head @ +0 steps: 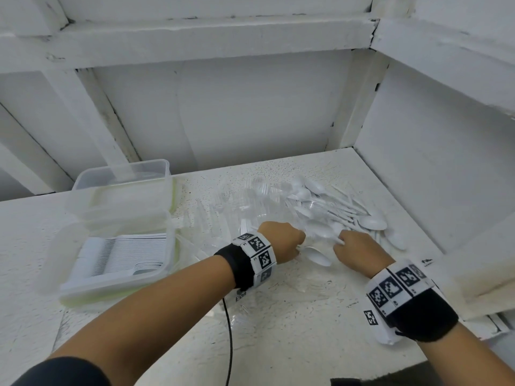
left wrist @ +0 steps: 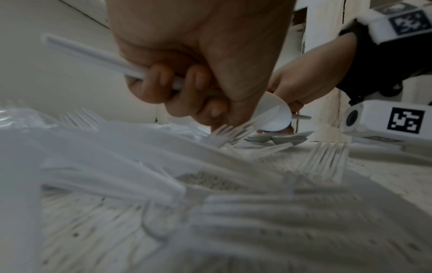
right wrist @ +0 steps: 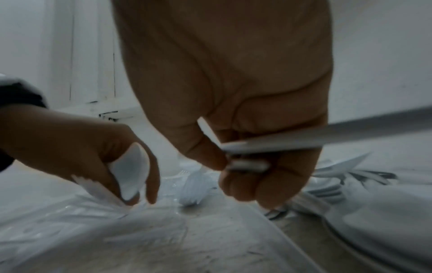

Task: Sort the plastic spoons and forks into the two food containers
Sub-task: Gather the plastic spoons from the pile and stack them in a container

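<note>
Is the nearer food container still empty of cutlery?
No: in the head view the nearer container already holds a neat row of stacked white spoons.

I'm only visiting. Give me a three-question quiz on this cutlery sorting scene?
1. True or false: the nearer container already holds stacked spoons.
2. The left hand grips: A) a spoon B) a lid C) nothing.
3. Fill in: the loose spoon pile lies toward the table's ____ side.

Key: 1 true; 2 A; 3 right.
</note>
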`<state>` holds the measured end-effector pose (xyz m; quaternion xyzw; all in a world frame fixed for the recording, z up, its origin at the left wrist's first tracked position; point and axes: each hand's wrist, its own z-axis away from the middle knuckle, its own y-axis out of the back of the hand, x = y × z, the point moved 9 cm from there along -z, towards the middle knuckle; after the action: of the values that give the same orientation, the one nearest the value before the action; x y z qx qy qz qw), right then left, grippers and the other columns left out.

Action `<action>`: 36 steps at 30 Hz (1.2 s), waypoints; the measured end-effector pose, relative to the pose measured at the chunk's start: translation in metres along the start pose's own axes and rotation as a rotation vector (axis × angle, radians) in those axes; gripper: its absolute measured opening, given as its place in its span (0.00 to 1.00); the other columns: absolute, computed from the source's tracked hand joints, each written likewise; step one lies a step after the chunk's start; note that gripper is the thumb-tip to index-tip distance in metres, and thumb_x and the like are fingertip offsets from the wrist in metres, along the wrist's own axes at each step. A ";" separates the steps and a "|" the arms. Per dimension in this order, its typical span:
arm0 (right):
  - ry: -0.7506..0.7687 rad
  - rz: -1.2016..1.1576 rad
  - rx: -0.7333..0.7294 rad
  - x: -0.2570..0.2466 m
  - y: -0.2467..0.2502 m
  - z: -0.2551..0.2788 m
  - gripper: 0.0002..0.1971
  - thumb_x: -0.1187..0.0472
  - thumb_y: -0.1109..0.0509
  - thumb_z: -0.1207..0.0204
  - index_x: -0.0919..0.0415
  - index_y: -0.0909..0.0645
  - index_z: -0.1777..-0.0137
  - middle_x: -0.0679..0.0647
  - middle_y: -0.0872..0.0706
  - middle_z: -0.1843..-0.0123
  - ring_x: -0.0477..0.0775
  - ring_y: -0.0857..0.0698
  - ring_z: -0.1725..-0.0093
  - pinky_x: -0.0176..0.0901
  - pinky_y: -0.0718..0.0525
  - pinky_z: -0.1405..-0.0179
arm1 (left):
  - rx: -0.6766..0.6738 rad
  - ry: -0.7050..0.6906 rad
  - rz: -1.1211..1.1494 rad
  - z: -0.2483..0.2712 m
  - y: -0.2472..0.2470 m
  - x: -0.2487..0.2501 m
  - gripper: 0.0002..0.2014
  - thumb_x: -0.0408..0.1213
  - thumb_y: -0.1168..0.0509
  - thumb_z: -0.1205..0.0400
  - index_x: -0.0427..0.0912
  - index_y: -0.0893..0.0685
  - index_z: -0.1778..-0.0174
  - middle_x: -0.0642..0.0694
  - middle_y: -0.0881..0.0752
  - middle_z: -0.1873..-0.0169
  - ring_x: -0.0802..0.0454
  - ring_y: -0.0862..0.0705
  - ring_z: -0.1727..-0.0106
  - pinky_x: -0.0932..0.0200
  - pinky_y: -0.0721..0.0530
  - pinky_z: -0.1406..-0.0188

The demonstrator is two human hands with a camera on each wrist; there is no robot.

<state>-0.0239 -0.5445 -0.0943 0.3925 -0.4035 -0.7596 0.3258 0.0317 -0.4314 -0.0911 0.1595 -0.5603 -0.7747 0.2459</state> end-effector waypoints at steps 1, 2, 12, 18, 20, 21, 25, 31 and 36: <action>-0.011 -0.024 0.036 0.001 0.004 -0.001 0.06 0.64 0.43 0.21 0.64 0.25 0.55 0.58 0.19 0.57 0.56 0.21 0.54 0.41 0.28 0.59 | -0.018 0.001 0.000 0.000 -0.001 -0.001 0.14 0.41 0.44 0.16 0.42 0.19 0.38 0.45 0.19 0.58 0.48 0.23 0.61 0.60 0.28 0.66; -0.030 -0.093 0.067 0.003 0.010 -0.001 0.07 0.65 0.43 0.21 0.65 0.26 0.58 0.57 0.20 0.61 0.56 0.22 0.58 0.41 0.29 0.61 | -0.031 0.003 -0.003 -0.001 -0.002 -0.001 0.14 0.41 0.44 0.16 0.42 0.18 0.40 0.46 0.19 0.58 0.48 0.23 0.60 0.60 0.27 0.65; 0.047 -0.624 0.211 0.010 0.033 0.001 0.09 0.57 0.46 0.15 0.50 0.24 0.45 0.50 0.20 0.63 0.51 0.23 0.65 0.44 0.23 0.65 | 0.028 0.016 -0.003 -0.015 0.010 0.007 0.17 0.40 0.45 0.15 0.46 0.27 0.30 0.46 0.17 0.58 0.45 0.20 0.59 0.64 0.33 0.74; 0.068 -0.576 0.161 0.004 0.026 -0.001 0.11 0.65 0.45 0.18 0.52 0.23 0.57 0.50 0.20 0.62 0.47 0.22 0.64 0.38 0.26 0.62 | -0.007 0.035 -0.001 -0.018 0.009 0.010 0.21 0.42 0.44 0.15 0.48 0.32 0.25 0.47 0.20 0.60 0.45 0.18 0.53 0.60 0.27 0.68; 0.088 -0.509 0.181 -0.003 0.030 -0.003 0.10 0.65 0.43 0.19 0.55 0.20 0.48 0.45 0.19 0.57 0.44 0.22 0.59 0.36 0.28 0.60 | -0.005 0.034 0.024 -0.017 0.008 0.007 0.19 0.42 0.44 0.15 0.46 0.30 0.28 0.48 0.20 0.62 0.45 0.19 0.56 0.60 0.27 0.69; 0.105 -0.473 0.197 -0.007 0.031 -0.005 0.11 0.65 0.42 0.19 0.57 0.20 0.44 0.44 0.19 0.53 0.44 0.22 0.54 0.36 0.28 0.56 | -0.004 0.030 0.038 -0.016 0.007 0.005 0.18 0.42 0.44 0.15 0.47 0.29 0.29 0.46 0.18 0.57 0.45 0.18 0.54 0.60 0.26 0.66; 0.183 -0.353 0.213 -0.027 0.030 -0.017 0.11 0.59 0.35 0.21 0.58 0.19 0.41 0.48 0.15 0.49 0.50 0.18 0.51 0.42 0.23 0.49 | -0.010 0.033 0.129 -0.010 0.001 -0.006 0.18 0.45 0.45 0.15 0.50 0.26 0.30 0.45 0.16 0.44 0.46 0.17 0.44 0.58 0.26 0.58; 0.206 -0.149 0.063 -0.043 0.004 -0.032 0.11 0.58 0.39 0.19 0.64 0.18 0.51 0.58 0.14 0.54 0.59 0.17 0.51 0.43 0.26 0.58 | -0.022 0.062 0.154 0.000 -0.004 -0.027 0.17 0.43 0.46 0.15 0.47 0.23 0.31 0.45 0.17 0.41 0.45 0.18 0.41 0.59 0.26 0.55; 0.109 -0.154 0.081 -0.017 0.005 -0.035 0.12 0.56 0.41 0.18 0.54 0.25 0.64 0.50 0.21 0.65 0.57 0.20 0.56 0.43 0.29 0.65 | -0.014 0.039 0.057 0.003 -0.002 -0.025 0.16 0.41 0.47 0.14 0.43 0.19 0.38 0.44 0.16 0.47 0.45 0.17 0.48 0.58 0.27 0.61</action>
<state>0.0153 -0.5454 -0.0976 0.4759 -0.3839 -0.7432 0.2717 0.0501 -0.4145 -0.0922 0.1571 -0.5541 -0.7681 0.2798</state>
